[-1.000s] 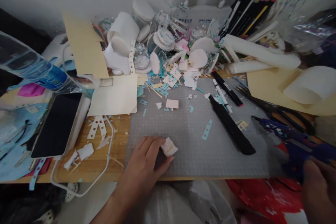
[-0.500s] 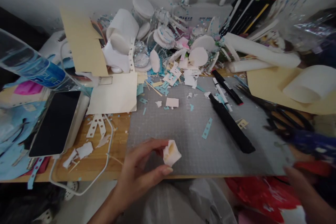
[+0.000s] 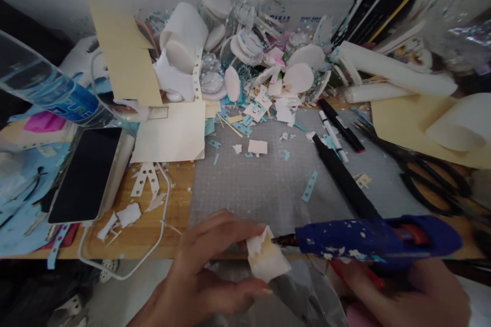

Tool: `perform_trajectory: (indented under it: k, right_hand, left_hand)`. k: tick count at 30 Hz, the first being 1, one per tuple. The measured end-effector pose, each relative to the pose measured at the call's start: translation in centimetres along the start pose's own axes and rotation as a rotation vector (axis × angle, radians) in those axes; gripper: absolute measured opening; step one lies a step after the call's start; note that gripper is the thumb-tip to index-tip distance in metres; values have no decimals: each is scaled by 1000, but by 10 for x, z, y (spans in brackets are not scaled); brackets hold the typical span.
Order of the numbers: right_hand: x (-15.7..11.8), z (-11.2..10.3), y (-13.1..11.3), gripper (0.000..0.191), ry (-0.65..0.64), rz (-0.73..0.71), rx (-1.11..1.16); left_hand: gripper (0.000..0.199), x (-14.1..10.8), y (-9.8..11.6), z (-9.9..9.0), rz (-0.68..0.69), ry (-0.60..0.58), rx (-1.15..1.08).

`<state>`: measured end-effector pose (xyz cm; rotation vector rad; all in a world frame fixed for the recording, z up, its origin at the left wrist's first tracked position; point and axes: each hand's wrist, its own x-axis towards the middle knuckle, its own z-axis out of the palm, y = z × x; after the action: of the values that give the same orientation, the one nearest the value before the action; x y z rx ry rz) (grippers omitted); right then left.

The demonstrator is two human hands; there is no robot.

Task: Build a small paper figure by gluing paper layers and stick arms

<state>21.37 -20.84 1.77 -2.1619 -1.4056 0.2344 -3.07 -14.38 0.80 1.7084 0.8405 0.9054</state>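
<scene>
My left hand (image 3: 215, 265) pinches a small folded piece of white paper (image 3: 270, 263) by its left side, near the front edge of the table. A yellowish stain or residue shows on the paper's upper part. From the right, my right hand (image 3: 410, 291) grips a blue hot glue gun (image 3: 345, 239) by its handle, which the fingers partly hide. Scraps of paper stick to the gun's body. Its dark nozzle points left at the paper's upper right edge; whether it touches, I cannot tell.
A grey cutting mat (image 3: 245, 184) bears a black cutter (image 3: 345, 179), markers (image 3: 341, 125) and paper scraps. Large scissors (image 3: 433, 173) lie at right. A phone (image 3: 88, 173), a white cable (image 3: 164, 214) and a tilted water bottle (image 3: 49, 87) are at left. White foam discs (image 3: 299, 77) pile up behind.
My right hand has brought the glue gun from the right side of the table to the paper. My left hand has moved slightly right and nearer with the paper. The view has shifted a little.
</scene>
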Motion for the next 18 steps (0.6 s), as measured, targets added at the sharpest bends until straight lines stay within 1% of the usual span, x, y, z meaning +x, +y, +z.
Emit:
perform_trajectory:
  k: [3, 9, 14, 18]
  right_hand:
    - [1, 0, 1, 12, -3, -42, -44]
    - [-3, -1, 8, 9, 25, -174, -132]
    - [-3, -4, 9, 10, 27, -168, -200]
    - [-3, -5, 10, 11, 19, -140, -163]
  left_hand:
    - [50, 1, 0, -1, 14, -25, 21]
    - [49, 2, 0, 0, 21, -19, 12]
    - [45, 4, 1, 1, 17, -37, -26]
    - [42, 6, 5, -1, 10, -32, -44]
